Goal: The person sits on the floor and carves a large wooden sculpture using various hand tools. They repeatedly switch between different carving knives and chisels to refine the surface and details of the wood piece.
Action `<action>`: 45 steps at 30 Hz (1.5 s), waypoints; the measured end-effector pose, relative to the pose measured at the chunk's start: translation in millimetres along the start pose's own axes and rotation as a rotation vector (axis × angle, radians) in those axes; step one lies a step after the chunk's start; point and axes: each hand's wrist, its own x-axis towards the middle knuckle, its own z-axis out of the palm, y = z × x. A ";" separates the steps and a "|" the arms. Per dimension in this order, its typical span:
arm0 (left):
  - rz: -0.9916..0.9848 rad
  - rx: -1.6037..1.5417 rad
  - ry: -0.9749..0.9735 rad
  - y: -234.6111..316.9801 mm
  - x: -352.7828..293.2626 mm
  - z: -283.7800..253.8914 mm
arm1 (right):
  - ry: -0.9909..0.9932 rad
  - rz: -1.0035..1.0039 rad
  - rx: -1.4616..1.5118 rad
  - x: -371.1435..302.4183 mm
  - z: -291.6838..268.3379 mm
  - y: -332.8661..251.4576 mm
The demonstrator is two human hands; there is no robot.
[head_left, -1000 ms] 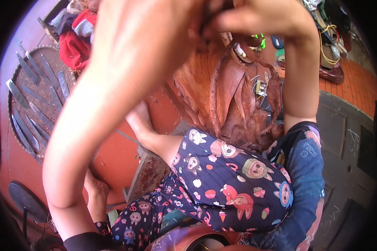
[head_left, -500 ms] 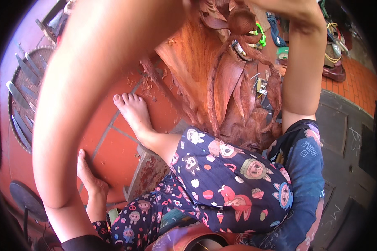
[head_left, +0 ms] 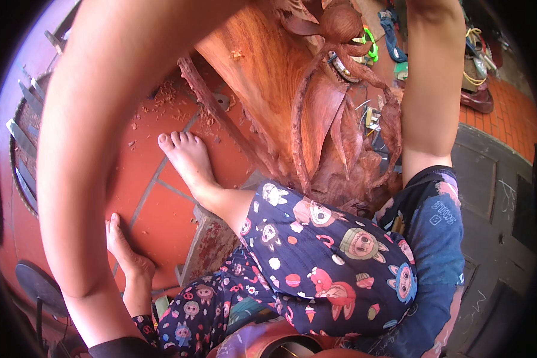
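Note:
A large reddish-brown wood carving [head_left: 322, 131] stands before my legs. It has a smooth grained face, carved leaves, twisting stems and a round bud-like knob [head_left: 341, 25] near the top. My left arm [head_left: 77, 155] arches up from the lower left and crosses over the upper left of the carving. My right arm [head_left: 432, 95] rises along the carving's right side. Both hands lie beyond the upper edge of the picture, so their fingers and anything in them are hidden. A thin stem [head_left: 212, 107] slants along the carving's left side.
Wood shavings [head_left: 168, 95] litter the red tile floor near my bare foot [head_left: 188, 156]. Several long blades [head_left: 22, 140] lie in a round tray at the left. A dark wooden panel [head_left: 480, 173] lies at the right. A bright green item [head_left: 371, 45] and cloth [head_left: 392, 36] lie behind the carving.
My left arm has shifted up and left, uncovering more of the carving and the shavings. The right wrist area has moved up, out of the picture.

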 end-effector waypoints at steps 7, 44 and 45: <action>0.046 0.015 0.010 -0.2 -1.5 -1.7 | -0.016 -0.048 -0.223 -3.3 17.2 -10.7; 0.090 0.039 0.039 2.3 -20.9 -3.9 | 0.055 0.094 -0.427 -4.2 64.0 -40.8; 0.081 0.029 0.033 2.0 -21.6 -3.3 | 0.147 0.107 -0.329 -3.8 62.0 -45.0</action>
